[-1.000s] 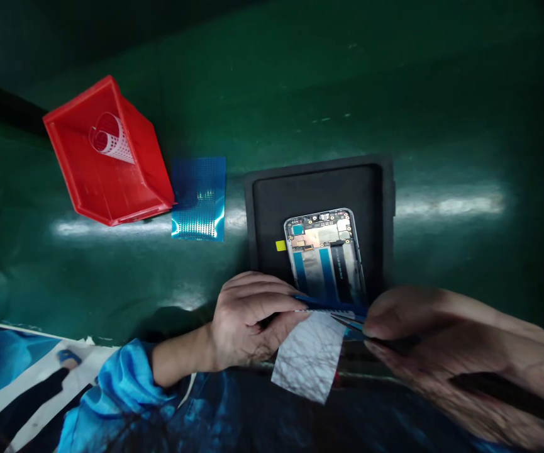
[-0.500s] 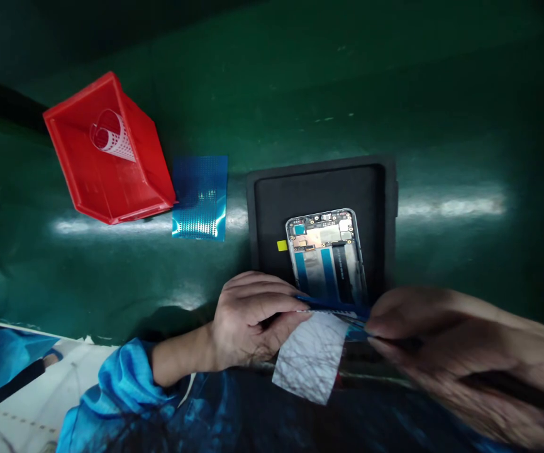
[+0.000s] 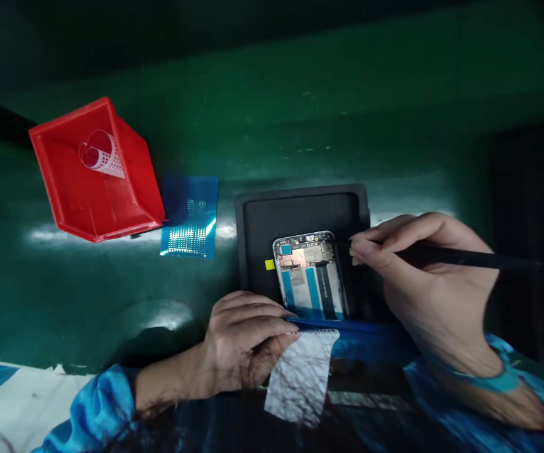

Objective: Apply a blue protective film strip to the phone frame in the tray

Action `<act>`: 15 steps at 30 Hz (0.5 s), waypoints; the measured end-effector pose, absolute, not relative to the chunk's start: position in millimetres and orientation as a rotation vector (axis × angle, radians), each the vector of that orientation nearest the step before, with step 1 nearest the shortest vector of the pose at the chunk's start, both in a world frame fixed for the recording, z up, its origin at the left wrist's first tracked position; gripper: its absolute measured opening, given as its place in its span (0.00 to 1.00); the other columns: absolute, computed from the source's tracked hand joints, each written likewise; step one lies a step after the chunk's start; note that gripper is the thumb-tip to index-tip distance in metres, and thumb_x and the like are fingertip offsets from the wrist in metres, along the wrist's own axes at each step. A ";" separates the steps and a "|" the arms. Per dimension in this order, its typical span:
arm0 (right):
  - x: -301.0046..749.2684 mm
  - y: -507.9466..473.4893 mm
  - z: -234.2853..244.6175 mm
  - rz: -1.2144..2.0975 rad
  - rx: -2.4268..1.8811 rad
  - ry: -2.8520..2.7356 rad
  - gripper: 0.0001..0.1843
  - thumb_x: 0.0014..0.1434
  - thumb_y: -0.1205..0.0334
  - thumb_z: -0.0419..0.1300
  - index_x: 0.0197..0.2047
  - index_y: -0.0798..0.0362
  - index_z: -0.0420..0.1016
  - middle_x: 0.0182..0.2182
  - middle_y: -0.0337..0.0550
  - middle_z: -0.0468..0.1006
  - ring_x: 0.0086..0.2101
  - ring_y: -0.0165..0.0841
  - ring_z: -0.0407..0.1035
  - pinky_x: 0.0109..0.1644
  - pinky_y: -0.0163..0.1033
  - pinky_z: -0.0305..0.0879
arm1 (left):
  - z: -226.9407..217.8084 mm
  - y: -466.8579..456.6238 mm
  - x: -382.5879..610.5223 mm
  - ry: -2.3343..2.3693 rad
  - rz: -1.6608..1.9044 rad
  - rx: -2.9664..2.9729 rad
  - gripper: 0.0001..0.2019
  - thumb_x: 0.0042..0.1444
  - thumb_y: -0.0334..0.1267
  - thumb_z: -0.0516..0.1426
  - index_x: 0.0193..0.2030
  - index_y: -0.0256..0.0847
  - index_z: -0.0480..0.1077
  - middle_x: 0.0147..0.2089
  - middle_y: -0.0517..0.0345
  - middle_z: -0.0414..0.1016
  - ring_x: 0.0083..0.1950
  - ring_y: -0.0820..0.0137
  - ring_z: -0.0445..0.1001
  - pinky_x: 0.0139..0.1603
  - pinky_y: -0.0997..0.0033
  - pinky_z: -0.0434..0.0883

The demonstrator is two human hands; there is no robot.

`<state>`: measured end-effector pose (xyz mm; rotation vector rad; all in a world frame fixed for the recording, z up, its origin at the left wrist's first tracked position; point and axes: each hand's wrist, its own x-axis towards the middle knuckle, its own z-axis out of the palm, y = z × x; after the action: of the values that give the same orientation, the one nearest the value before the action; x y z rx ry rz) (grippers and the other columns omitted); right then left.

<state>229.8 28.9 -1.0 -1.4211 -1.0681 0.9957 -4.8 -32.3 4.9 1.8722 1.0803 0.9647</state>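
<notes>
My left hand (image 3: 246, 343) is closed on a white sticker sheet (image 3: 300, 377), pinched at its upper edge between thumb and fingers and hanging down below the table edge. Dark tweezers (image 3: 460, 257) lie in my right hand (image 3: 422, 264), which is closed round them. Their tips point left, near the top right corner of an opened phone (image 3: 307, 277); whether they touch it or carry anything is too dark to tell. The phone shows its circuit board and blue strips, with its lower end hidden behind the blue edge above the sheet. It lies in a black tray (image 3: 300, 192).
A red bin (image 3: 97, 170) with a curled perforated white sheet (image 3: 104, 154) inside stands at the left. Beside it a shiny blue sheet (image 3: 189, 217) lies on the green table (image 3: 262, 126). A yellow tab (image 3: 270, 265) sticks out at the phone's left side.
My right hand has moved from the sticker sheet up to the phone's top right side, tweezers still held. My left hand keeps the sheet. The whole view has shifted slightly.
</notes>
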 end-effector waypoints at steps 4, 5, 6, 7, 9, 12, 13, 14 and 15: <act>223.3 29.7 1.4 0.938 -1.503 -1.101 0.14 0.48 0.72 0.76 0.26 0.47 0.77 0.27 0.29 0.86 0.29 0.25 0.81 0.37 0.28 0.79 | 2.9 -32.9 -4.3 1.098 0.966 1.878 0.02 0.64 0.32 0.67 0.41 0.39 0.79 0.36 0.57 0.90 0.36 0.67 0.90 0.40 0.70 0.85; 222.6 29.6 1.4 0.925 -1.518 -1.108 0.14 0.48 0.72 0.76 0.26 0.47 0.77 0.27 0.30 0.86 0.29 0.25 0.81 0.37 0.28 0.79 | 2.6 -33.4 -4.4 1.103 0.962 1.882 0.02 0.64 0.33 0.67 0.41 0.39 0.79 0.36 0.57 0.90 0.36 0.68 0.90 0.40 0.70 0.84; 222.3 29.6 1.2 0.910 -1.526 -1.116 0.14 0.48 0.72 0.76 0.26 0.47 0.77 0.27 0.30 0.85 0.29 0.26 0.81 0.37 0.29 0.79 | 2.3 -34.1 -4.4 1.105 0.958 1.886 0.02 0.64 0.33 0.67 0.41 0.39 0.79 0.36 0.57 0.90 0.36 0.68 0.90 0.40 0.70 0.84; 222.2 29.5 0.8 0.893 -1.529 -1.124 0.14 0.49 0.72 0.76 0.25 0.47 0.77 0.27 0.30 0.85 0.29 0.26 0.81 0.37 0.29 0.79 | 2.2 -34.8 -4.5 1.106 0.951 1.890 0.02 0.64 0.33 0.67 0.41 0.40 0.79 0.36 0.58 0.90 0.36 0.68 0.90 0.40 0.70 0.85; 222.8 29.4 -0.1 0.867 -1.529 -1.142 0.14 0.49 0.72 0.75 0.25 0.47 0.77 0.27 0.30 0.85 0.29 0.26 0.81 0.36 0.30 0.79 | 2.4 -36.0 -4.8 1.104 0.934 1.891 0.02 0.64 0.33 0.68 0.41 0.40 0.79 0.37 0.58 0.91 0.37 0.68 0.90 0.41 0.69 0.85; 224.2 28.5 -0.6 0.846 -1.535 -1.173 0.14 0.49 0.72 0.75 0.25 0.47 0.77 0.27 0.31 0.85 0.29 0.27 0.81 0.36 0.31 0.79 | 3.2 -36.1 -5.1 1.107 0.919 1.889 0.03 0.63 0.32 0.68 0.42 0.41 0.79 0.38 0.59 0.91 0.38 0.68 0.90 0.41 0.69 0.85; 224.5 27.9 -0.6 0.841 -1.541 -1.182 0.14 0.50 0.71 0.75 0.26 0.46 0.77 0.27 0.31 0.85 0.29 0.28 0.81 0.36 0.32 0.79 | 3.6 -35.8 -5.1 1.110 0.918 1.888 0.04 0.63 0.33 0.68 0.43 0.42 0.79 0.38 0.59 0.91 0.38 0.68 0.90 0.41 0.69 0.85; 224.5 27.4 -0.6 0.836 -1.546 -1.188 0.14 0.50 0.71 0.75 0.26 0.46 0.77 0.27 0.32 0.85 0.29 0.28 0.81 0.36 0.33 0.79 | 4.1 -35.3 -5.2 1.111 0.916 1.889 0.03 0.64 0.33 0.68 0.42 0.42 0.78 0.38 0.59 0.91 0.38 0.68 0.90 0.41 0.69 0.85; 224.4 26.9 -0.5 0.829 -1.550 -1.194 0.14 0.50 0.71 0.75 0.26 0.46 0.77 0.27 0.32 0.85 0.29 0.29 0.81 0.36 0.33 0.79 | 4.6 -34.8 -5.4 1.109 0.911 1.891 0.03 0.64 0.33 0.67 0.42 0.42 0.78 0.38 0.60 0.91 0.38 0.68 0.90 0.41 0.69 0.85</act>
<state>224.4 26.9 -0.5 -1.5502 -1.1938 0.8292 -5.4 -34.8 4.6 1.8908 1.1091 0.9107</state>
